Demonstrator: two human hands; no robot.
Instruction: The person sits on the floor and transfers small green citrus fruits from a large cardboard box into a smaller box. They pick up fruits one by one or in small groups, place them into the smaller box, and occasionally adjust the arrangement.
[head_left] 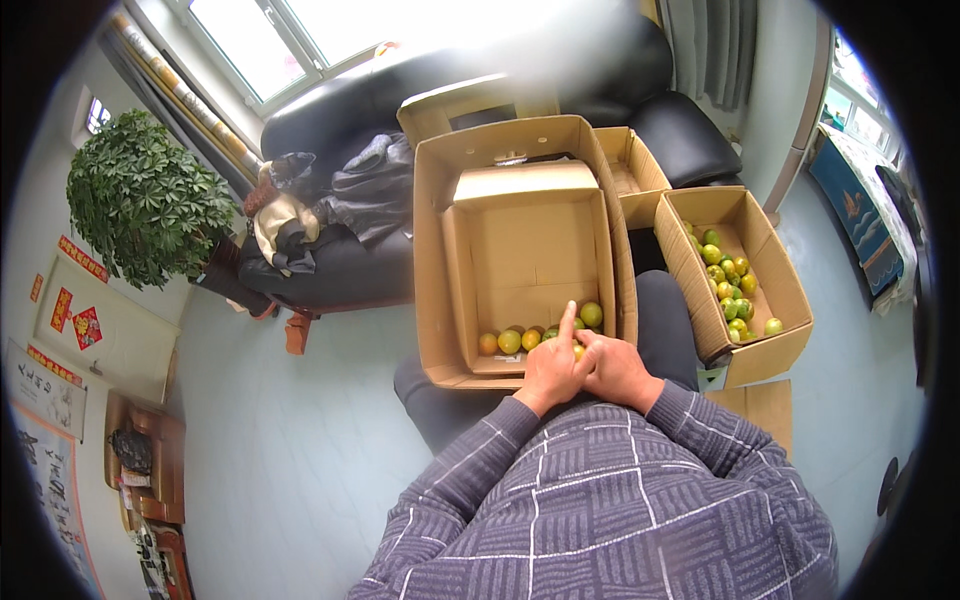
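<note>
My left hand (552,372) and my right hand (618,370) meet over the near edge of a cardboard box on my lap. The left index finger is stretched forward; its other fingers are mostly hidden. My right hand is bent inward against the left, its fingers curled and partly covered. A yellowish tomato (579,352) peeks out between the hands; whether it is gripped cannot be told. Along the near side of the inner box (535,235) lie an orange tomato (488,344), a yellow-green tomato (508,342) and several others. A larger green tomato (591,315) sits in the near right corner.
The inner box stands inside a larger carton (436,250). On my right is a long cardboard box (778,270) with several green and orange tomatoes (735,290). Beyond are another open carton (632,165) and a black sofa (345,268). A leafy plant (145,200) stands far left.
</note>
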